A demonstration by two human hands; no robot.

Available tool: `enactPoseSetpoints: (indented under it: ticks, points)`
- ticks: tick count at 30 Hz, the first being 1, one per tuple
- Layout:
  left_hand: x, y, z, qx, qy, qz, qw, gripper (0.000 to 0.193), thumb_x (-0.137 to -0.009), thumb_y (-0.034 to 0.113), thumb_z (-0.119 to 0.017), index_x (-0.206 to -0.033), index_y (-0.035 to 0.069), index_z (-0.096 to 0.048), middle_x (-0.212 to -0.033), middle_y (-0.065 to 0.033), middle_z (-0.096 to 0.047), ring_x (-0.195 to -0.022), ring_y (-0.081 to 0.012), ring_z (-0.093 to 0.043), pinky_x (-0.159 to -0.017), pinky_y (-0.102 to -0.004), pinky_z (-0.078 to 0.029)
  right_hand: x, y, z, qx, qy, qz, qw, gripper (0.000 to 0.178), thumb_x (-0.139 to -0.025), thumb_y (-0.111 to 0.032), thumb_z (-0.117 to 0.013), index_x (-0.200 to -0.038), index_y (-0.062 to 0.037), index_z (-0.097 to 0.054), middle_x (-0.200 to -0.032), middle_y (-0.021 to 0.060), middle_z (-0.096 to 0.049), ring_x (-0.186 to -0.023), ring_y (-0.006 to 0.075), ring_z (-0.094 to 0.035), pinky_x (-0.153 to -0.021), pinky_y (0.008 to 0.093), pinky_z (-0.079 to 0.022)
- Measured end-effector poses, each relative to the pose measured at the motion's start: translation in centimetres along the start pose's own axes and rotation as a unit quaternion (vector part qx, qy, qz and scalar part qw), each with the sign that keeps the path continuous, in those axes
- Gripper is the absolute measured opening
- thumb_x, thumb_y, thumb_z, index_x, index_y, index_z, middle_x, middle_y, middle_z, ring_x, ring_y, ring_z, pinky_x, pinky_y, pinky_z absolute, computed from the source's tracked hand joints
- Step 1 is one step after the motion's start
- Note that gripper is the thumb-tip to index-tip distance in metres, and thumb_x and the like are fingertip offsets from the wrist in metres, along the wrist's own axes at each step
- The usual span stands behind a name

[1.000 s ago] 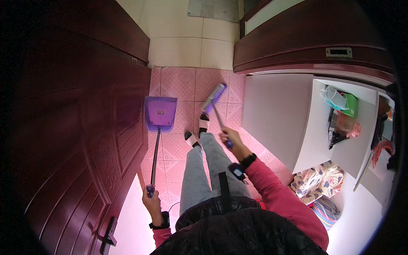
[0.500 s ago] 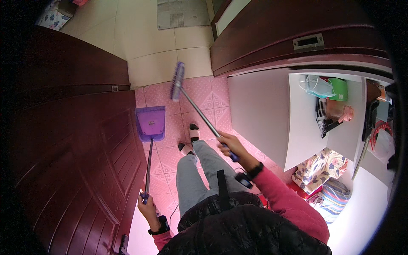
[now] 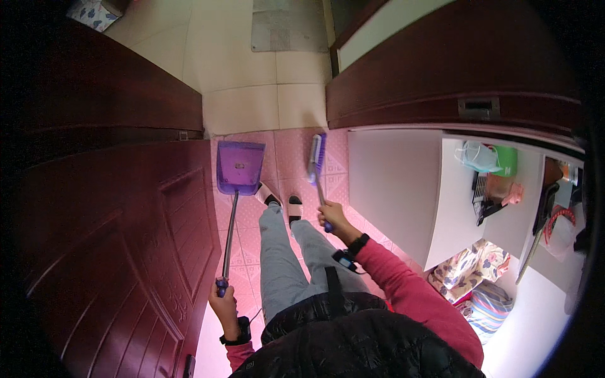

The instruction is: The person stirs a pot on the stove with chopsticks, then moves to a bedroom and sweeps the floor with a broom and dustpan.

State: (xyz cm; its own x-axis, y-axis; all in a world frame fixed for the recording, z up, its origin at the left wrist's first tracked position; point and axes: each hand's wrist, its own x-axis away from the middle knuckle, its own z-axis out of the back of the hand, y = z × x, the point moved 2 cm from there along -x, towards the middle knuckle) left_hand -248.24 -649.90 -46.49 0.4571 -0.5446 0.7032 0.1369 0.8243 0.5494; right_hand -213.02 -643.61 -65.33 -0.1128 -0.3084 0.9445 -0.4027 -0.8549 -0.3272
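My left hand (image 3: 223, 306) is closed round the grip of a long-handled purple dustpan (image 3: 241, 167). The pan's grey handle runs forward to the tray, which rests on or just over the pink tiles beside the door; I see no debris I can make out in it. In my right hand (image 3: 337, 220) is the grip of a broom (image 3: 317, 159) with purple bristles and a grey stick. Its head stands forward and right of the dustpan, a little blurred, near the front of the white cabinet; whether the bristles touch the floor I cannot tell.
A dark red panelled door (image 3: 120, 252) stands close on my left. On the right is a white cabinet (image 3: 391, 189) with a face mask (image 3: 479, 157) and small items on its shelves. Pink tiles meet beige tiles ahead, where a grey mat (image 3: 290, 25) lies.
The broom head has swung to the right and nearer the cabinet. My left hand has carried the dustpan slightly forward and right. One foot has stepped forward beside the dustpan.
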Motion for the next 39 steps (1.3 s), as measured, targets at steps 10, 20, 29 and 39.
enactPoseSetpoints:
  ticks: [10, 20, 29, 39]
  points:
    - [-5.0, 3.5, 2.7, -0.029, -0.016, -0.018, 0.999, 0.019, -0.071, 0.002, -0.056, -0.089, 0.002, -0.061, -0.060, 0.0005, -0.047, -0.051, -0.0064, -0.043, -0.047, -0.0230, -0.034, -5.7, -16.8, -14.7, -0.082, -0.177, -0.030, 0.980, 0.001, -0.089, -0.008, -0.049, -0.088, -0.0074, -0.050, -0.063, 0.0005, -0.044, -0.042, 0.0052, -0.033, -0.035, 0.0185, -0.028]
    - [-6.8, 7.4, 3.0, -0.070, 0.003, -0.009, 0.997, 0.021, -0.069, 0.002, -0.057, -0.090, 0.000, -0.060, -0.065, -0.0035, -0.053, -0.060, -0.0091, -0.048, -0.055, -0.0248, -0.040, -5.6, -23.0, -7.9, -0.029, 0.042, 0.010, 0.999, 0.006, -0.086, -0.005, -0.049, -0.082, -0.0089, -0.047, -0.062, 0.0009, -0.043, -0.044, 0.0061, -0.038, -0.035, 0.0184, -0.030]
    - [-7.9, 10.0, -0.7, -0.014, 0.053, 0.068, 0.996, 0.021, -0.070, -0.001, -0.054, -0.090, 0.002, -0.059, -0.062, 0.0008, -0.047, -0.045, -0.0057, -0.041, -0.040, -0.0217, -0.031, -10.1, -28.5, -19.2, 0.013, -0.132, 0.016, 0.991, 0.009, -0.088, -0.003, -0.048, -0.097, -0.0067, -0.047, -0.061, -0.0012, -0.042, -0.043, 0.0035, -0.034, -0.035, 0.0176, -0.027]
    - [-8.1, 15.1, -2.8, -0.013, 0.085, 0.081, 0.993, 0.021, -0.070, -0.001, -0.054, -0.090, 0.004, -0.060, -0.063, 0.0027, -0.046, -0.046, -0.0050, -0.040, -0.040, -0.0208, -0.029, -7.3, -40.9, -10.2, 0.215, 0.001, 0.098, 0.972, 0.015, -0.083, -0.004, -0.052, -0.098, -0.0046, -0.050, -0.058, 0.0021, -0.045, -0.042, 0.0095, -0.042, -0.035, 0.0245, -0.034]
